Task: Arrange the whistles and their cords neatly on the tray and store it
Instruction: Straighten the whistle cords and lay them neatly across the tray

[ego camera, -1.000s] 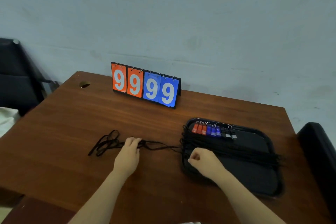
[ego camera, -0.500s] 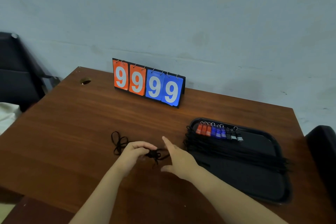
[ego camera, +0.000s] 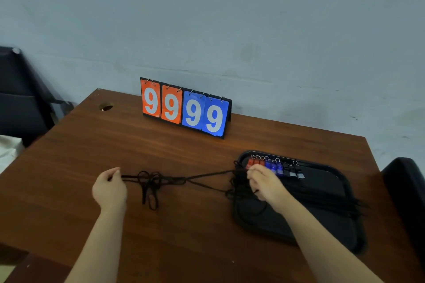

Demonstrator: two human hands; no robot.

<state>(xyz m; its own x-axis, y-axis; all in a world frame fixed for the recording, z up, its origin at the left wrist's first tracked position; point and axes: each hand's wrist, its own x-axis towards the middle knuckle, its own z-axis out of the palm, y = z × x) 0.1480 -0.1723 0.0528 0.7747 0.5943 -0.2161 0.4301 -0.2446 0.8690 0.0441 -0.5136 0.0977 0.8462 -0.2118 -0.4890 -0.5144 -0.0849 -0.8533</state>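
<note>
Head view: the whistles [ego camera: 273,166] are seen in a row along the far edge of the tray [ego camera: 345,234], red at the left, blue in the middle and dark ones at the right, each with a small ring. The leftmost red one is partly covered by the right hand [ego camera: 264,182], and their number cannot be made out. The cords [ego camera: 326,202] are laid in a black bundle across the black tray, so single strands are hardly told apart; their right ends pass over the tray's right rim. A loose cord [ego camera: 179,180] is stretched over the table [ego camera: 69,167] from the bundle's left end to the left hand [ego camera: 110,188], with tangled loops lying on the wood near that hand.

The left hand is closed, the cord's end pinched between thumb and curled fingers. The right hand is held knuckles up at the tray's left end, fingers curled down round strands of the bundle; its fingertips are hidden. Both forearms are cut off by the lower edge.

The tray is set on the table's right part. A scoreboard [ego camera: 184,108] showing 9999, two orange cards and two blue, is stood near the far edge, well apart from the tray. A round hole [ego camera: 105,106] is seen in the far left corner. A dark chair [ego camera: 20,99] is cut off at the left and a second chair [ego camera: 407,190] at the right.
</note>
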